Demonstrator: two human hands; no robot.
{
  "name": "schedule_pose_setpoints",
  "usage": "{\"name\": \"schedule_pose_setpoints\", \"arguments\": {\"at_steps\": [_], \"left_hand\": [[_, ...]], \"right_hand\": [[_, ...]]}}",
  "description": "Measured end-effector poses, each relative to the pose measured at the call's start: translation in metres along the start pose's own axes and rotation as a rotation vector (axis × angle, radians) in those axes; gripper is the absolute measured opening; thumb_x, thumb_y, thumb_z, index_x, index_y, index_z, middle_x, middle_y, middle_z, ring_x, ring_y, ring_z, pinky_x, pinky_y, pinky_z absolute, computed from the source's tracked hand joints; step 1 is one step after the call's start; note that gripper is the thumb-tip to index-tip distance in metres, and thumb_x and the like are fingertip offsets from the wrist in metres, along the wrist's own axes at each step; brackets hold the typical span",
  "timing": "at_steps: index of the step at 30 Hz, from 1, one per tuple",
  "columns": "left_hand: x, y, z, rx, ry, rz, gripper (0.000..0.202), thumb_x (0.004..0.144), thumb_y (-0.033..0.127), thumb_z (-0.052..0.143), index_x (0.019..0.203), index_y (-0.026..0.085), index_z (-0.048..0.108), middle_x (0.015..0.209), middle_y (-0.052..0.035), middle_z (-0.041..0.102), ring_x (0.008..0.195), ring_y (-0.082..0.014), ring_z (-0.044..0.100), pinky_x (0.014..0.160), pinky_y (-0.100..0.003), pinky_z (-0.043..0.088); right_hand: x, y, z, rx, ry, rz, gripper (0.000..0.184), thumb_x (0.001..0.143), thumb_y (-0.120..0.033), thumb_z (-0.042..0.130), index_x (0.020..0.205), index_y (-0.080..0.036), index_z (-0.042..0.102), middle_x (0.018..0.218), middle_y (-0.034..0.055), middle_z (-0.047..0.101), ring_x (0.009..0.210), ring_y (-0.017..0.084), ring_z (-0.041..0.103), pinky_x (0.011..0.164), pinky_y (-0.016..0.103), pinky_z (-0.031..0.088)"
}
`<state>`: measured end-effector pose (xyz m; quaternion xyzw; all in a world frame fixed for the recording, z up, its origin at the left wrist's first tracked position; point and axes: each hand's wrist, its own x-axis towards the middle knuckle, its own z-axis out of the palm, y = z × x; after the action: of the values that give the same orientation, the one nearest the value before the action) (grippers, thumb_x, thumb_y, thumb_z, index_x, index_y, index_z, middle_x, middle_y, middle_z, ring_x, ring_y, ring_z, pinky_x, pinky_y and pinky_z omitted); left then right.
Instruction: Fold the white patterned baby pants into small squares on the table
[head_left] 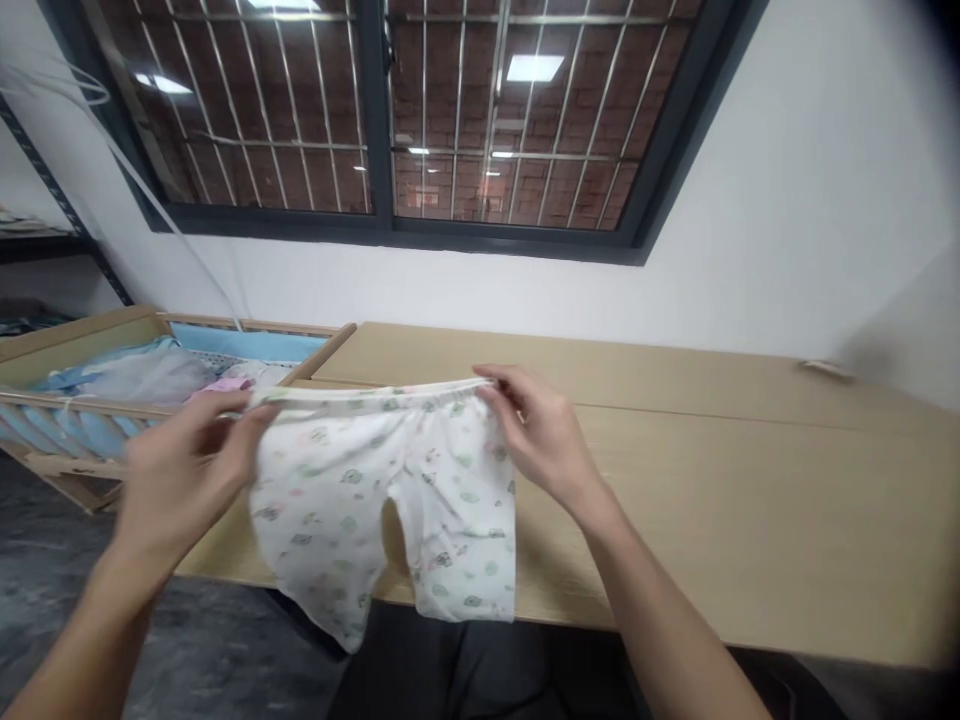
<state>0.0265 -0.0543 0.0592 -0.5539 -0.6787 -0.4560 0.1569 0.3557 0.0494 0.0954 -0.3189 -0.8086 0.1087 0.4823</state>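
A pair of small white shorts (330, 500) with a green, grey and pink print hangs stretched out in front of me, above the table's near edge. My left hand (187, 470) pinches one end of the elastic waistband, and its outline is blurred. At the other end of the waistband, my right hand (540, 430) grips between thumb and fingers. Both legs of the shorts dangle downward, the left one lower than the table edge.
The wooden table (712, 500) stretches to the right below a barred window (390, 120). A wooden crib (142, 400) holding blue bedding and cloths stands at left. A small white object (825, 370) lies at the table's back right. Shelving (45, 240) is at far left.
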Motion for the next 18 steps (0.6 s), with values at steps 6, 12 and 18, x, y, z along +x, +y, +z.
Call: {"name": "schedule_pose_setpoints", "arguments": {"at_steps": [6, 12, 18], "left_hand": [[0.034, 0.013, 0.146, -0.110, -0.441, -0.025, 0.028, 0.102, 0.043, 0.044, 0.108, 0.022, 0.060, 0.097, -0.0014, 0.072, 0.082, -0.0177, 0.066, 0.071, -0.026, 0.047], [0.021, 0.005, 0.246, 0.112, -0.664, 0.001, 0.027, 0.105, 0.031, 0.035, 0.107, 0.018, 0.058, 0.113, -0.0131, 0.069, 0.108, -0.0254, 0.063, 0.085, -0.032, 0.046], [0.028, 0.004, 0.289, 0.257, -0.679, -0.010, 0.032, 0.105, 0.027, 0.033, 0.116, 0.012, 0.058, 0.117, -0.0204, 0.066, 0.113, -0.0306, 0.061, 0.090, -0.037, 0.044]], "right_hand": [[-0.005, 0.110, 0.018, -0.216, -0.102, 0.317, 0.020, 0.101, -0.026, 0.048, 0.104, -0.017, 0.066, 0.090, 0.0056, 0.069, 0.083, 0.020, 0.064, 0.079, 0.032, 0.049], [-0.026, 0.196, 0.069, -0.527, -0.270, 0.377, 0.019, 0.102, -0.016, 0.041, 0.109, -0.014, 0.059, 0.111, 0.0140, 0.063, 0.104, 0.024, 0.056, 0.090, 0.032, 0.042], [-0.017, 0.230, 0.095, -0.611, -0.320, 0.447, 0.024, 0.103, -0.016, 0.039, 0.115, -0.012, 0.059, 0.122, 0.0176, 0.059, 0.110, 0.026, 0.053, 0.094, 0.035, 0.038]]}}
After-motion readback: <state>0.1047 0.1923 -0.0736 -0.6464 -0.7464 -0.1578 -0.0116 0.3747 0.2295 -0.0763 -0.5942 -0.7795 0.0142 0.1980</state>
